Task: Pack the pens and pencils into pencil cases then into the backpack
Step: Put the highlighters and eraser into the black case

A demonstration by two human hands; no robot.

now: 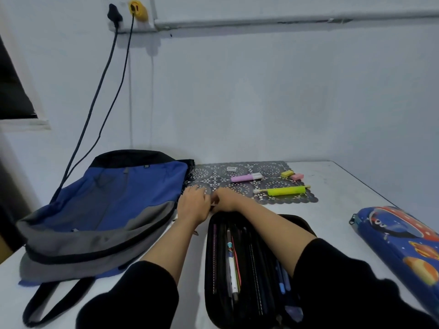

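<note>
my left hand (193, 205) and right hand (224, 200) meet at the far end of the long black fabric pencil case (208, 269), which lies open lengthwise in front of me on the white table (337, 198). the fingertips of both are tucked over that end, so i cannot tell whether either is pinching a zip pull or only resting there. my right forearm lies across the case's open mouth.

the pens and pencils (234, 264) are packed thick inside, some close to the rim. if i draw the zip along from here, i judge it could snag on a pen or jam against the bulge. a hard tug with nothing pinning the near end could drag the whole case toward the mat.

the blue and grey backpack (114, 205) lies flat just to the left, touching my left wrist. its mouth looks slack, so a one-handed push could fold the fabric under.

things could also get left behind: a pink highlighter (245, 178), a yellow-green highlighter (282, 191), a yellow eraser (287, 173), a pink eraser (297, 176) and a small white sharpener (231, 169) sit on the grey lace-pattern mat (270, 184). the blue pencil case printed with planets and a rocket (399, 241) lies well apart near the right edge, where my elbow might knock it off.
</note>
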